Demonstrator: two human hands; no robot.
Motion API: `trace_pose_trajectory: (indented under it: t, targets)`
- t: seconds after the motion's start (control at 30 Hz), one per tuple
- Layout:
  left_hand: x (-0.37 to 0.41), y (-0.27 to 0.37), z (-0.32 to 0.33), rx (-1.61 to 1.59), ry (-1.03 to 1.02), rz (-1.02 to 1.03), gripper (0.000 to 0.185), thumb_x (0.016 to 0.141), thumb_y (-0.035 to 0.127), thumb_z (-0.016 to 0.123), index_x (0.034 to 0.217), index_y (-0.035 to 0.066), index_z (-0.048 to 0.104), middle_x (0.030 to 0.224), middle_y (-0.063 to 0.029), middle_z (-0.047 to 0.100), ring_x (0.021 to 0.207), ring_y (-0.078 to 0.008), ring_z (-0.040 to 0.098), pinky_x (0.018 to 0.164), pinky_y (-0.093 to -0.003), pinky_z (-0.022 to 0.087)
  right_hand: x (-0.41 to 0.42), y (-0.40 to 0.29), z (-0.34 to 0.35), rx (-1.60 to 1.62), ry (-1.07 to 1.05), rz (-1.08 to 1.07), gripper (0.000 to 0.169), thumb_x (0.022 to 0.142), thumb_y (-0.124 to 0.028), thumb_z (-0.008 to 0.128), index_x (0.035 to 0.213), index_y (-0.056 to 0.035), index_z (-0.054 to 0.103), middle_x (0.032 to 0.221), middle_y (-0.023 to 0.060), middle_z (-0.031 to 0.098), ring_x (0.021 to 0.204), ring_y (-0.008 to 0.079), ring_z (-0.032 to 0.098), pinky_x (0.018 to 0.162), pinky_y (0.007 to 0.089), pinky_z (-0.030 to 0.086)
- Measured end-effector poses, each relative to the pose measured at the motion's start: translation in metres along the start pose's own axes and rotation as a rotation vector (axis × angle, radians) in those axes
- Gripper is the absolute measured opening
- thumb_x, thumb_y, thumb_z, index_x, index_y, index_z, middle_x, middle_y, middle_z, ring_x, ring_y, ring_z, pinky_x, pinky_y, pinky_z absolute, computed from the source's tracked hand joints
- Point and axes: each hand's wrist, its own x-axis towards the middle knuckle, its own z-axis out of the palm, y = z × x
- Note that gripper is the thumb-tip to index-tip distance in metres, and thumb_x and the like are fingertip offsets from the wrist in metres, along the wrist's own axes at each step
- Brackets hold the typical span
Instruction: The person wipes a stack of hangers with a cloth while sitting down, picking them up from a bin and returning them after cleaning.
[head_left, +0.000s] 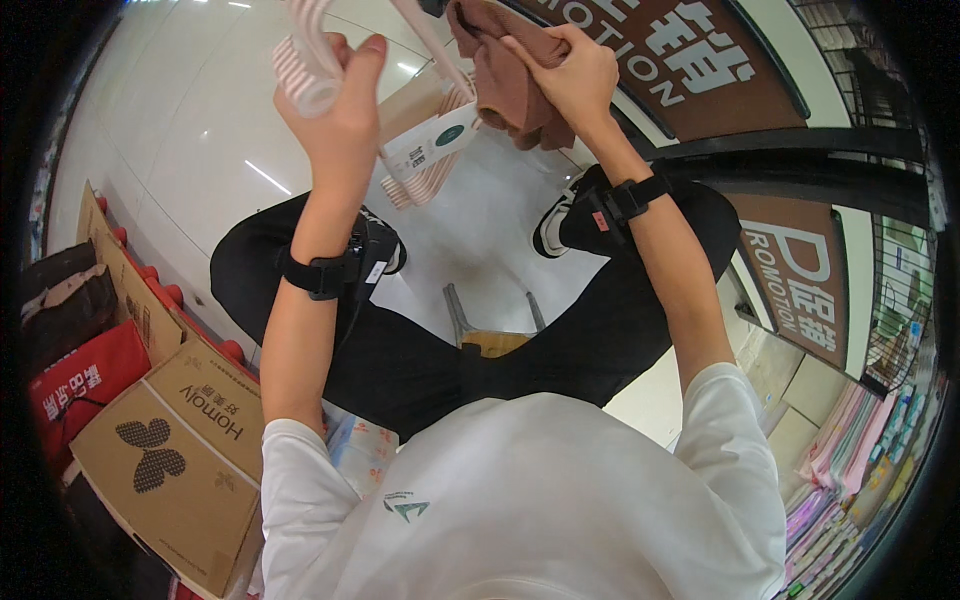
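A bundle of pale pink plastic clothes hangers is held up in front of me, with its upper part cut off by the top of the picture. My left hand grips the bundle at its ribbed, curved end. A white paper band bearing writing and a dark green oval wraps the hangers. My right hand clutches a bunched brown cloth beside the hangers' right side. Whether the cloth touches them cannot be told. Some fingertips of both hands are hidden.
Below me are the legs of a stool between my knees. Cardboard boxes and a red bag stand at left. Shelving with brown promotion signs and wire baskets runs along the right, above packaged goods. Pale floor tiles lie ahead.
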Motion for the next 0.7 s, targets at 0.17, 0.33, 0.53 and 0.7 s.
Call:
trace_pose_trajectory:
  t: [0.17, 0.33, 0.53, 0.7]
  targets:
    - [-0.006, 0.022, 0.009, 0.038, -0.023, 0.096, 0.021, 0.075, 0.007, 0.069, 0.078, 0.004, 0.049, 0.073, -0.0017, 0.047, 0.061, -0.0099, 0.046, 0.056, -0.0248, 0.040, -0.002, 0.006, 0.021, 0.467, 0.129, 0.195, 0.028, 0.067, -0.006, 0.076, 0.093, -0.0005, 0.066, 0.085, 0.0107, 0.069, 0.080, 0.0179, 0.067, 0.073, 0.0309, 0.052]
    - [-0.006, 0.020, 0.006, -0.094, 0.040, -0.033, 0.022, 0.075, 0.007, 0.071, 0.078, 0.004, 0.049, 0.072, -0.0013, 0.047, 0.062, -0.0101, 0.046, 0.056, -0.0245, 0.039, -0.014, -0.008, 0.038, 1.179, -0.018, 0.668, 0.038, 0.085, -0.014, 0.067, 0.118, -0.0034, 0.053, 0.114, 0.0086, 0.060, 0.102, 0.0184, 0.060, 0.086, 0.0338, 0.051]
    - [-0.003, 0.013, -0.001, 0.095, -0.006, 0.151, 0.022, 0.076, 0.007, 0.070, 0.079, 0.005, 0.049, 0.073, -0.0013, 0.047, 0.062, -0.0090, 0.046, 0.057, -0.0235, 0.038, -0.016, -0.035, 0.020, 1.539, -0.279, 0.958, 0.044, 0.089, -0.015, 0.064, 0.128, -0.0048, 0.045, 0.126, 0.0085, 0.053, 0.113, 0.0222, 0.055, 0.095, 0.0379, 0.049]
    - [-0.012, 0.013, 0.008, -0.246, 0.057, -0.084, 0.021, 0.077, 0.006, 0.068, 0.082, 0.004, 0.048, 0.074, -0.0020, 0.048, 0.063, -0.0083, 0.045, 0.057, -0.0229, 0.037, -0.012, -0.024, 0.022, 1.426, -0.185, 0.858, 0.043, 0.085, -0.008, 0.066, 0.123, 0.0005, 0.048, 0.121, 0.0116, 0.056, 0.106, 0.0239, 0.059, 0.090, 0.0392, 0.053]
